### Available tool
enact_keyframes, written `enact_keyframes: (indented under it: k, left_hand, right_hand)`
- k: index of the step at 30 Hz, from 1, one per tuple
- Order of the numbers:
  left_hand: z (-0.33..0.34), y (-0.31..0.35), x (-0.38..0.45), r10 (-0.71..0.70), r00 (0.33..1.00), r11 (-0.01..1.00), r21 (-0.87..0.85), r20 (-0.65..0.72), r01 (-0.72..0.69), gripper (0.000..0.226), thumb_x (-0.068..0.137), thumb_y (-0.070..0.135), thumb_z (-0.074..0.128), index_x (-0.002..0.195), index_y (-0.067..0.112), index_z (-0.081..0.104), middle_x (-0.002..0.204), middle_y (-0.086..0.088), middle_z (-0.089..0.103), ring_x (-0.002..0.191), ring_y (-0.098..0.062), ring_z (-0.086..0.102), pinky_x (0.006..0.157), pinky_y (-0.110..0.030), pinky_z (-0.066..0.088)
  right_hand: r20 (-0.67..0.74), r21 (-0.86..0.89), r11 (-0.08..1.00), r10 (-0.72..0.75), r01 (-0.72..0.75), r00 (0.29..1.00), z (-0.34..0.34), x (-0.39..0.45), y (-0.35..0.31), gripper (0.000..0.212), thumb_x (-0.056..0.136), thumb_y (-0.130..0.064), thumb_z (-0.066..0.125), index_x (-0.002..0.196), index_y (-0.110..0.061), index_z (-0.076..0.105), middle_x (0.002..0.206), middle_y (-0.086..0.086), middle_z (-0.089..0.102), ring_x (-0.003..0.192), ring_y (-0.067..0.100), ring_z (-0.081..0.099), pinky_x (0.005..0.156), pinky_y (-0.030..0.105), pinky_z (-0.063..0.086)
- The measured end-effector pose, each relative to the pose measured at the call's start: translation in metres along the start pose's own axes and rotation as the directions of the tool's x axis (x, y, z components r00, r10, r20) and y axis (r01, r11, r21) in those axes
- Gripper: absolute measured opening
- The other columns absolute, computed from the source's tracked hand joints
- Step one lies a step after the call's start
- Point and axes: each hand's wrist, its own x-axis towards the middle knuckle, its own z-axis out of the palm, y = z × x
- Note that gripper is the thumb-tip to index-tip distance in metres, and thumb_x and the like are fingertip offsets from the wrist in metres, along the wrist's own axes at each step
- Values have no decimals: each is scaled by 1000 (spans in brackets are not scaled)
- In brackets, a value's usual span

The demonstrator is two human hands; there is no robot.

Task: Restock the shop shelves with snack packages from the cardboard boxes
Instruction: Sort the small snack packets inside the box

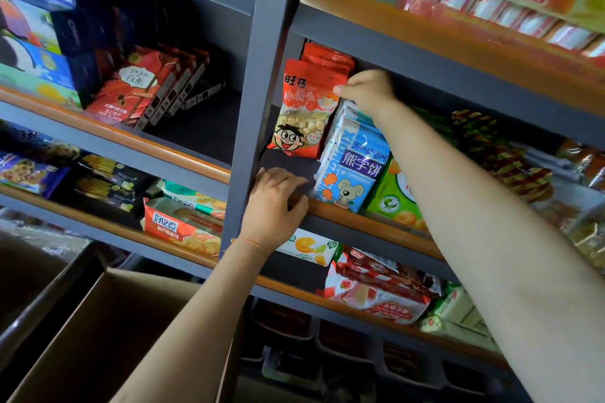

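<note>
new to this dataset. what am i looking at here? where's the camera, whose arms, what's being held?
There is no robot. A person wears one wide-angle camera on the head, looking forward and down, so both arms reaching in are theirs, and this is the only view.

They face grey shop shelves packed with snacks. The right hand pinches the top edge of a red snack bag with a cartoon face, which stands upright on the middle shelf next to blue packs with a bear drawing. The left hand rests on that shelf's front edge, fingers curled over it, holding no package.

At the lower left is an open cardboard box, presumably the stock supply; its contents cannot be seen.
</note>
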Motion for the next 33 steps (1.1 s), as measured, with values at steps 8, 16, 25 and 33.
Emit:
enact_keyframes:
  k: [8,16,25,33]
  left_hand:
    - [6,-3,0,-1,999,1000,-7,-47,1,47,87,39,46,113,11,73,110,-6,69,115,-27,57,109,-56,40]
    - [8,-5,-2,15,998,1000,15,-64,-14,44,89,37,47,114,12,72,112,-6,68,117,-27,56,108,-57,41]
    - [7,0,-3,17,996,999,51,-92,-12,40,88,35,50,111,11,72,109,-7,69,115,-28,57,106,-58,42]
    - [10,3,-5,36,991,993,120,-128,-21,34,88,29,53,108,11,73,106,-7,70,113,-30,58,110,-54,39]
  right_hand:
    - [107,170,985,-46,28,993,4,-1,-10,23,91,-21,72,112,-15,63,105,0,61,86,9,55,80,21,43]
    - [-32,0,999,50,-50,998,3,8,7,21,86,-8,75,104,1,69,103,11,67,91,16,57,81,21,43]
    - [-159,-335,911,-309,243,938,-3,-53,10,33,99,-39,50,106,-11,67,107,3,63,102,23,60,88,34,48]
    - [-26,-829,505,-461,239,887,22,-81,50,60,101,-56,29,135,-11,51,131,14,57,120,34,52,99,46,35]
